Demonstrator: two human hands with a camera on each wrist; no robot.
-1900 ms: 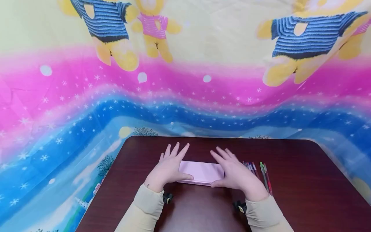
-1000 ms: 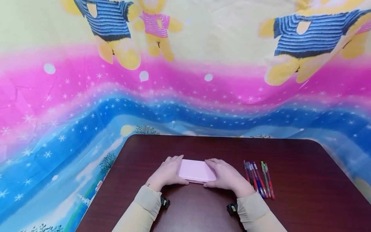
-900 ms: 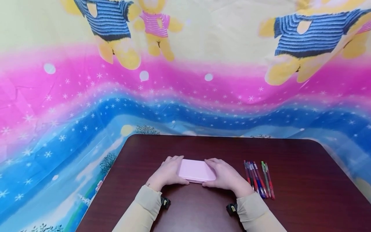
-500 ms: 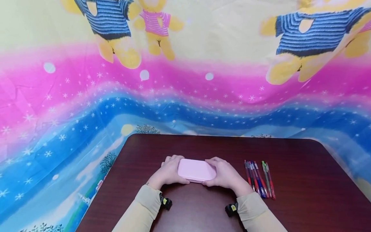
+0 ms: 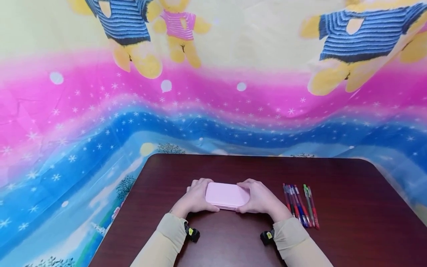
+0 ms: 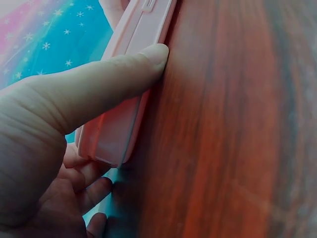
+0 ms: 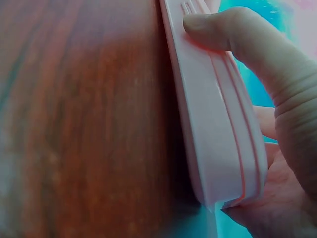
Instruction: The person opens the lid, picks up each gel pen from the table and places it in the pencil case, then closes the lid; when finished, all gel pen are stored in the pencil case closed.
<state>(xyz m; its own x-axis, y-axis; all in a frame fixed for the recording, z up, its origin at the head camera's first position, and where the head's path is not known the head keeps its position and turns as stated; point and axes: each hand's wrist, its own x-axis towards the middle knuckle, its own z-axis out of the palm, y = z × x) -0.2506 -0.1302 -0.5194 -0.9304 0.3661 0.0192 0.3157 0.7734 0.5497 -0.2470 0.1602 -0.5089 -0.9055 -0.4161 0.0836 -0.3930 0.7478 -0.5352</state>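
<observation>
In the head view a pink pencil case [image 5: 227, 194] with rounded corners lies near the middle of the dark wooden table. My left hand [image 5: 197, 198] grips its left end, the thumb along the near side and the fingers behind. My right hand [image 5: 261, 197] holds the right end the same way. The left wrist view shows the left thumb [image 6: 119, 82] pressed on the case's side wall, close to the table. In the right wrist view the right thumb [image 7: 218, 32] lies near a small clasp [image 7: 190, 7], and a seam runs along the side. The inside is hidden.
Several pens [image 5: 301, 205] with red, blue and green parts lie side by side on the table, right of the case. Behind the table's far edge hangs a cloth [image 5: 213, 92] printed with bears and snowflakes. Black cameras [image 5: 192, 233] are strapped at both wrists.
Both hands were spread with straight fingers at the case's ends. They came inward and gripped it, the right hand moving left and uncovering the pens. Since then they have hardly moved.
</observation>
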